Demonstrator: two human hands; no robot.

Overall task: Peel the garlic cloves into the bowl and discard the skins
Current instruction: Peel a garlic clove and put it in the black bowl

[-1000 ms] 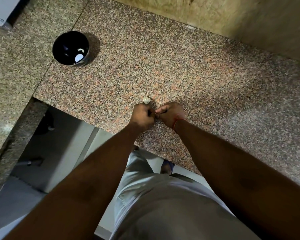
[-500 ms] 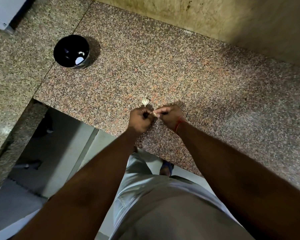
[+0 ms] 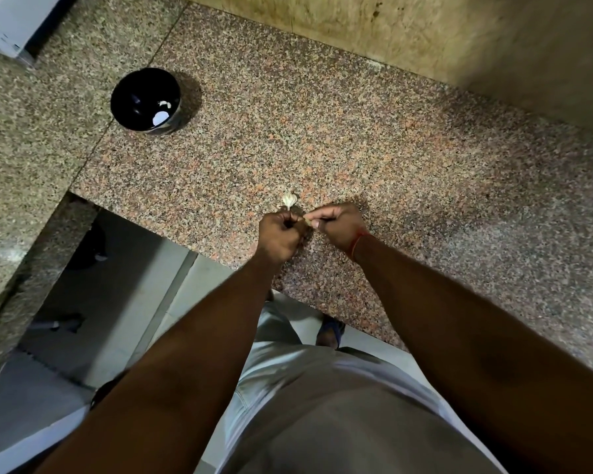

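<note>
Gripping one small pale garlic clove between us, our left hand and right hand meet knuckle to knuckle just above the speckled pink-and-grey granite countertop.

Both our hands have their fingers curled, the right thumb and forefinger pinching the clove's near end while the left fist closes on its other side; how much skin is off we cannot tell. Far up and to the left of the grip stands the round black bowl, with white pieces inside. Just beyond our left knuckles lies a whitish papery garlic piece, and a thin red thread circles our right wrist.
</note>
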